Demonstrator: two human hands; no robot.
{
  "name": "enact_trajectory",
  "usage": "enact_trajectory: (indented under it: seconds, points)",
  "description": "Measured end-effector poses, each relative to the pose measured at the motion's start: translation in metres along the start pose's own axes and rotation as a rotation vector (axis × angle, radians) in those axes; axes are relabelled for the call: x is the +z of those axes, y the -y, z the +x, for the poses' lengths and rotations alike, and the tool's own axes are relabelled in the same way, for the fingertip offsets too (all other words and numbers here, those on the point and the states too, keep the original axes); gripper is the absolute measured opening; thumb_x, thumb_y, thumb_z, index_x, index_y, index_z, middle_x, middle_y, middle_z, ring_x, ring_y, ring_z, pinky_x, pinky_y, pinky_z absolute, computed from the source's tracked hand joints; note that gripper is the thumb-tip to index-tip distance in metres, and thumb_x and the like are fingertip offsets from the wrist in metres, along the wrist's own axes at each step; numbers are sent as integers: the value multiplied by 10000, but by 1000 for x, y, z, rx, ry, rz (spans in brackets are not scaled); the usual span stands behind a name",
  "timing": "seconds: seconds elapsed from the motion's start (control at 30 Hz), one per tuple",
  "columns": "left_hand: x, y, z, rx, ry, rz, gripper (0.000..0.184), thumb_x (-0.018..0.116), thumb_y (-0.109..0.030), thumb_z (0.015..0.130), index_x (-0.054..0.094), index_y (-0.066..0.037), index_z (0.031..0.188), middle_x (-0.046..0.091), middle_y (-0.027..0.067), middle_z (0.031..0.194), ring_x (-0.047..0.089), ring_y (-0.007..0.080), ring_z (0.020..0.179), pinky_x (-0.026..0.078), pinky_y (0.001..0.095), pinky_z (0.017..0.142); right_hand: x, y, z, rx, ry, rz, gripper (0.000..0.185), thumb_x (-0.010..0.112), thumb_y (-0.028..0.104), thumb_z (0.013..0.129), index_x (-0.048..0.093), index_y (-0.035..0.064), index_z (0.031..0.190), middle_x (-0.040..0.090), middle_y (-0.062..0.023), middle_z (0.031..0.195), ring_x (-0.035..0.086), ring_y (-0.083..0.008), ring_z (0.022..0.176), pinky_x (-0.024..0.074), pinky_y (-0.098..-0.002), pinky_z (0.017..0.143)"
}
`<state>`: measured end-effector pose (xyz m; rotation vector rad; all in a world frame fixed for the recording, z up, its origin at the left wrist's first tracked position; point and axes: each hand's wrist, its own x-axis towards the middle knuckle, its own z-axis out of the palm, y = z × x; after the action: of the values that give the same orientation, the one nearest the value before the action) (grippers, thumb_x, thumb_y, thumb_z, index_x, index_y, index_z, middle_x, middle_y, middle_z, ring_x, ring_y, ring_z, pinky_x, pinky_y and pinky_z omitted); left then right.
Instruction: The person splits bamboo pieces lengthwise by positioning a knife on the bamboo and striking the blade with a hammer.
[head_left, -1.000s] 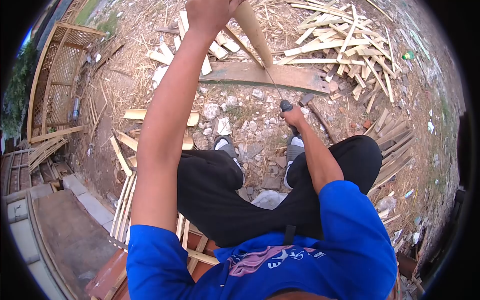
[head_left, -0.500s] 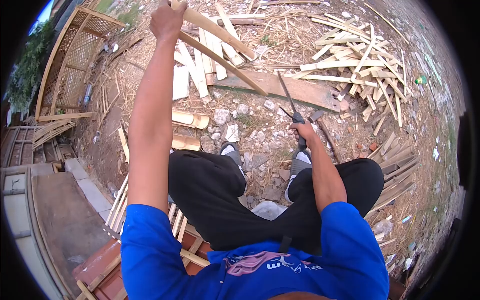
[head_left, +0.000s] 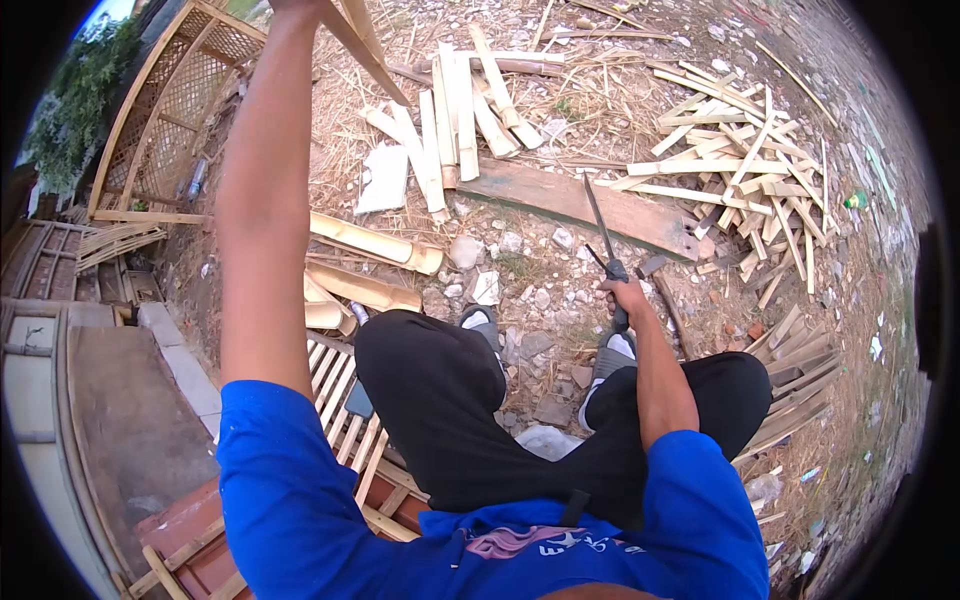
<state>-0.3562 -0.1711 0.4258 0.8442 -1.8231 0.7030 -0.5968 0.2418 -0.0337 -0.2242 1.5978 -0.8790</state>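
My left hand point(head_left: 297, 5) is raised at the top edge of the view and partly cut off. It is closed around split bamboo pieces point(head_left: 362, 52) that slant down to the right. Low in front of my right knee, my right hand point(head_left: 626, 296) grips the dark handle of a long knife point(head_left: 597, 213). Its thin blade points up and away, the tip over a weathered wooden plank point(head_left: 560, 200) on the ground. Split bamboo lengths point(head_left: 465, 115) lie beyond the plank's left end, close to a white flat piece point(head_left: 384, 180).
A heap of cut bamboo strips point(head_left: 745, 165) lies at the far right, and more strips point(head_left: 800, 375) sit beside my right knee. Bamboo halves point(head_left: 375, 245) rest left of my feet. A slatted bamboo frame point(head_left: 340, 400) is by my left thigh. A lattice panel point(head_left: 165, 120) leans far left.
My left hand has moved up and left with the bamboo pieces, away from the plank. The view has shifted slightly. My right hand still holds the knife in much the same pose.
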Motion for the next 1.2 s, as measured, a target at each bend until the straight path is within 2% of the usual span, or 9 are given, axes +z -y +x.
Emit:
enact_trajectory:
  seconds: [0.1, 0.13, 0.17, 0.2, 0.23, 0.37, 0.6, 0.83, 1.2]
  points:
    - [31, 16, -96, 55, 227, -86, 351, 593, -424, 948, 594, -72, 959, 643, 152, 778, 635, 338, 758, 490, 431, 692, -1, 1, -3, -6, -8, -11, 161, 714, 103, 784, 563, 70, 740, 515, -10, 584, 483, -119, 430, 395, -300, 401]
    - [47, 28, -138, 34, 718, 67, 497, 646, -453, 890, 617, -124, 1261, 708, 146, 1097, 677, 268, 1058, 523, 402, 895, -2, 1, -6, 9, -4, -7, 162, 716, 102, 783, 562, 71, 740, 515, -10, 584, 481, -120, 431, 396, -300, 403]
    - [38, 16, -192, 246, 614, 83, 428, 598, -409, 936, 612, -124, 1255, 688, 95, 1154, 652, 243, 1088, 482, 445, 969, -1, 2, -7, 22, 2, 0, 164, 718, 100, 782, 562, 72, 740, 515, -9, 584, 480, -121, 431, 396, -300, 404]
    - [11, -9, -223, 209, 912, 142, 411, 612, -385, 926, 604, -141, 1257, 648, 76, 1221, 611, 248, 1143, 450, 476, 1001, -1, 6, -6, 31, 6, 6, 165, 720, 98, 781, 561, 73, 741, 514, -9, 584, 478, -122, 431, 396, -301, 406]
    - [8, -6, -257, 156, 1255, -13, 446, 601, -381, 912, 539, -197, 1313, 613, 85, 1243, 576, 274, 1174, 418, 521, 1022, -1, 8, -4, 26, 2, 4, 166, 721, 96, 780, 561, 74, 742, 514, -9, 584, 476, -123, 431, 396, -300, 408]
    - [-53, -13, -355, 33, 1513, -218, 389, 648, -335, 864, 606, -173, 1215, 660, 128, 1128, 612, 336, 1062, 494, 441, 922, -2, 1, 2, 12, 0, -19, 169, 723, 94, 779, 558, 77, 747, 517, -8, 585, 472, -126, 431, 393, -297, 414]
    - [-181, 18, -501, -429, 1622, -134, 448, 608, -361, 850, 589, -143, 1241, 615, 111, 1224, 570, 310, 1170, 455, 547, 940, 1, -8, 2, -170, -43, -260, 187, 742, 95, 760, 558, 64, 756, 530, -25, 580, 480, -125, 425, 385, -292, 411]
    - [-290, -6, -617, -338, 1363, 257, 424, 520, -387, 891, 596, -160, 1241, 475, 102, 1367, 405, 309, 1308, 317, 565, 1044, -3, -39, 20, -408, -202, -1027, 611, 751, 223, 709, 399, -48, 1129, 627, -338, 998, 636, -485, 927, 505, -499, 809]
    - [-178, -17, -591, -704, 1317, -13, 638, 650, -260, 798, 431, -125, 1381, 558, 174, 1242, 519, 362, 1199, 435, 510, 971, 16, -41, 11, -328, -130, -1098, 741, 700, 156, 742, 261, -69, 1294, 596, -400, 1050, 603, -523, 1003, 486, -520, 876]
